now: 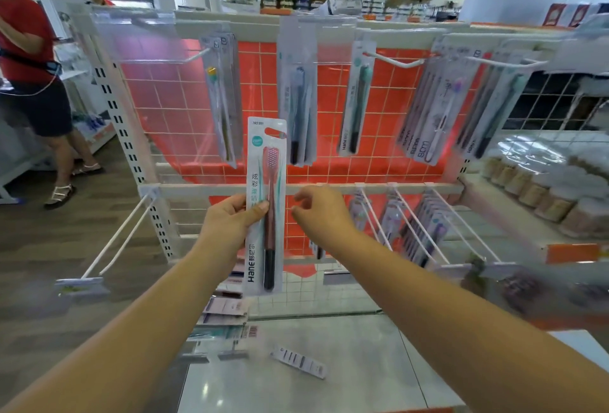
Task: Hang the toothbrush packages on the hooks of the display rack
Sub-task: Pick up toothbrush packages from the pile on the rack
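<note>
Left hand (pixel 235 215) pinching a toothbrush package (pixel 265 205) upright around its middle, thumb on the front, right in front of the display rack (pixel 197 116). Right hand (pixel 318 210) sits just beside it, fingers loosely curled, holding nothing. More packages (pixel 298 361) lying on the surface (pixel 329 363) below.

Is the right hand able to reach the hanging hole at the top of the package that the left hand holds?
Probably yes. The right hand is empty, beside the package; nothing lies between it and the hole.
</note>
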### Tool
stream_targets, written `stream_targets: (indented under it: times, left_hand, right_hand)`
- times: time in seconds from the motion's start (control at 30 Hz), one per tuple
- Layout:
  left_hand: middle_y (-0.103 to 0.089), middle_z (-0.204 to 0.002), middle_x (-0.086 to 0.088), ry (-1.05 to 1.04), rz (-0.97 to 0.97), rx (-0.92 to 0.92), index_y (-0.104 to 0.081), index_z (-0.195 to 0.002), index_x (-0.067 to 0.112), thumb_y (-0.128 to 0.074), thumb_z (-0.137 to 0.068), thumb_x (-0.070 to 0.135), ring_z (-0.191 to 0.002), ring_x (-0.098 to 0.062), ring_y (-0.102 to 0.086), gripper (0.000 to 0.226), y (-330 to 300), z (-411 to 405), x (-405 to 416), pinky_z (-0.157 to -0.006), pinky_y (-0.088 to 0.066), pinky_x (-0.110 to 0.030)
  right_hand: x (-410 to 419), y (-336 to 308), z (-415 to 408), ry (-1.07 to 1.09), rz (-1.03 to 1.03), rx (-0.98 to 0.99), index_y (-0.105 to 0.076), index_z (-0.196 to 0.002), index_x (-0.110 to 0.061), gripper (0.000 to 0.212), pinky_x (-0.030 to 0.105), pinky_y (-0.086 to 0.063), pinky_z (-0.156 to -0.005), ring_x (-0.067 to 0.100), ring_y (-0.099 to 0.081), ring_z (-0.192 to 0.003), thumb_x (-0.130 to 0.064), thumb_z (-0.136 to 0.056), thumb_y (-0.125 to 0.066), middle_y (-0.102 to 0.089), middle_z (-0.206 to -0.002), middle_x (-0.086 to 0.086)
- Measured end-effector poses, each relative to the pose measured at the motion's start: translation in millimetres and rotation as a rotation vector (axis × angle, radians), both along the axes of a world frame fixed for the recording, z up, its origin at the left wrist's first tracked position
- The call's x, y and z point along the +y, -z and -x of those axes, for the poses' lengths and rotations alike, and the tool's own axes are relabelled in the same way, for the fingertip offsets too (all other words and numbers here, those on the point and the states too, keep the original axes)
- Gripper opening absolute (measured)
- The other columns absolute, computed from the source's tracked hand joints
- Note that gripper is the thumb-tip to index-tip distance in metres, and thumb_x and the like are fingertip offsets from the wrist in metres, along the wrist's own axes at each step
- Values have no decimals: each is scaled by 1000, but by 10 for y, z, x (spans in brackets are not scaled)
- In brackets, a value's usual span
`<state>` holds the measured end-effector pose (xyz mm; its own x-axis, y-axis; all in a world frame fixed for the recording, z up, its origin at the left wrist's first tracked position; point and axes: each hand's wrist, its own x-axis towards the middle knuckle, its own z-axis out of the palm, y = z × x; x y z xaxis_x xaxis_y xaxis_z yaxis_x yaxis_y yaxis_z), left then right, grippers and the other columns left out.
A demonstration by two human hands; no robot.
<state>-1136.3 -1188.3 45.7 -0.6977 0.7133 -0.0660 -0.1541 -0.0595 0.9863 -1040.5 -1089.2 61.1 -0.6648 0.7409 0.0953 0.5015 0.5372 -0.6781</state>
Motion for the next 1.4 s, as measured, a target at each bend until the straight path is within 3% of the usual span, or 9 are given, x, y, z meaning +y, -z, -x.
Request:
stream_targets:
  times: [0.1,0.37,0.53,0.83,1.0,1.1,1.27,1.4]
  left_hand:
    - [-72,-67,3,11,-7,-15,-66,-89,11,-57,-88,4,-58,-10,-67,11,-4,-113,46,-55,-57,-23]
    - [-72,-71,2,25,14,7,-66,-95,9,-58,-88,6,-60,-10,-68,11,4,-329,217,-52,-55,-22]
    - [-72,-73,1,26,4,-8,-65,-96,9,-57,-88,6,-59,-9,-68,12,18,-514,373,-49,-53,-20]
    - [-71,-82,-5,45,-20,-3,-65,-99,8,-57,-88,6,-65,-14,-68,14,74,-869,699,-59,-57,-27]
    - [-71,-81,-5,65,-43,-20,-66,-98,8,-57,-88,5,-64,-14,-68,14,100,-1048,805,-55,-56,-24]
    - [-71,-79,-4,62,-46,-28,-66,-96,8,-58,-88,4,-63,-13,-68,13,105,-1117,843,-55,-56,-24]
    - [-72,-73,0,95,-56,-20,-66,-95,9,-56,-89,5,-61,-12,-68,12,75,-1209,857,-54,-56,-24]
    - [-73,-79,-4,125,-61,-14,-67,-98,8,-57,-88,6,-70,-19,-70,14,65,-1245,864,-66,-60,-34]
  right_hand:
    - [15,7,-127,-21,-16,2,-66,-111,-10,27,32,-49,-83,24,-60,-96,-10,-89,-49,-66,-106,8]
    - [183,115,-450,-24,13,52,-64,-115,-10,27,39,-51,-89,22,-61,-97,-12,-91,-50,-64,-113,8]
    - [356,140,-648,-30,10,36,-64,-116,-8,28,26,-45,-86,21,-60,-101,-10,-92,-49,-65,-115,8]
    - [622,170,-979,-35,6,48,-64,-114,-8,26,24,-46,-76,16,-58,-79,-10,-91,-51,-67,-107,9]
    - [688,134,-1183,-26,6,93,-66,-110,-7,24,38,-50,-88,23,-62,-93,-9,-90,-53,-67,-105,11]
    - [716,108,-1283,-26,3,111,-65,-113,-7,26,31,-49,-86,20,-60,-94,-9,-91,-52,-67,-106,8]
    - [740,101,-1402,-34,5,150,-65,-111,-8,24,22,-41,-73,10,-53,-80,-10,-91,-52,-61,-89,-1]
    - [724,115,-1476,-68,42,190,-65,-110,-9,22,20,-44,-72,10,-56,-80,-10,-91,-54,-59,-84,-6]
